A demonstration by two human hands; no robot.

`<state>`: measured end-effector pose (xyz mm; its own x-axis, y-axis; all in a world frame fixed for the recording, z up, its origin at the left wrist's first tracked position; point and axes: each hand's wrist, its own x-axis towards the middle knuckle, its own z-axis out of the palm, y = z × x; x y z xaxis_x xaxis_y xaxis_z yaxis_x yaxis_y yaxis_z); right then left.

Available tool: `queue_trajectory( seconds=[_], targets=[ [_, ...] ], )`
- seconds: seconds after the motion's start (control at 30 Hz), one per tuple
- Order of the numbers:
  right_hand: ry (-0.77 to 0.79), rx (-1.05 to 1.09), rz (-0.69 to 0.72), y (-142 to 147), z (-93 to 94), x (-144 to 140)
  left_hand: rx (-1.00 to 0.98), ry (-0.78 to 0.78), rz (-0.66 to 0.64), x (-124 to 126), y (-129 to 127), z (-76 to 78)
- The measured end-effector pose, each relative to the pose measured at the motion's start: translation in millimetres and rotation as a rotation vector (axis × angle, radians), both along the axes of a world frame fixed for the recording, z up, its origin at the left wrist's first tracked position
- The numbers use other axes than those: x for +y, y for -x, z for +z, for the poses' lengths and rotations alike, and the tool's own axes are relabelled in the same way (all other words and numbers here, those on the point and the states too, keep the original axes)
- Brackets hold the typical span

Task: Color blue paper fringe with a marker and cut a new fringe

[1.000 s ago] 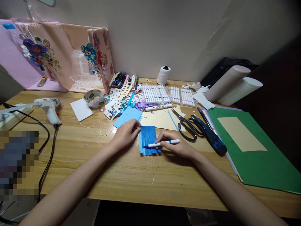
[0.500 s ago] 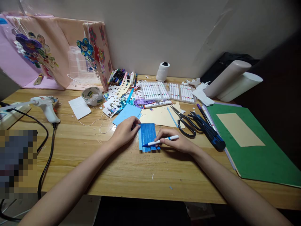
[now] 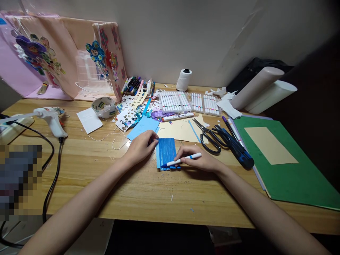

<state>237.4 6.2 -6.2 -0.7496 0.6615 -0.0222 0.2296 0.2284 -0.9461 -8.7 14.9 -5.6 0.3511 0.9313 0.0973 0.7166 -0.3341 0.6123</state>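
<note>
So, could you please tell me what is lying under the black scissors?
The black scissors lie partly on a cream paper sheet, their blades crossing a thin blue strip on it. The handles seem to rest on the wooden table. Whatever the blades cover cannot be seen.

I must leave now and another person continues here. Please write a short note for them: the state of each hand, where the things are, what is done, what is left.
Left hand: presses the blue paper flat at its left edge.
Right hand: holds the marker, tip on the paper's lower left part.
Things: paper lies on the table, in front of the scissors and marker trays.
Done: most of the paper is coloured dark blue.
Left: a lighter strip at the left edge and bottom appears uncoloured.
</note>
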Motion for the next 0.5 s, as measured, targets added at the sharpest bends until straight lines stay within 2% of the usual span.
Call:
queue_trajectory(
  seconds=[0.5],
  targets=[
    [-0.043, 0.0, 0.048, -0.6, -1.5, 0.0, -0.012, -0.018, -0.002, 0.0, 0.7, -1.7]
  ],
)
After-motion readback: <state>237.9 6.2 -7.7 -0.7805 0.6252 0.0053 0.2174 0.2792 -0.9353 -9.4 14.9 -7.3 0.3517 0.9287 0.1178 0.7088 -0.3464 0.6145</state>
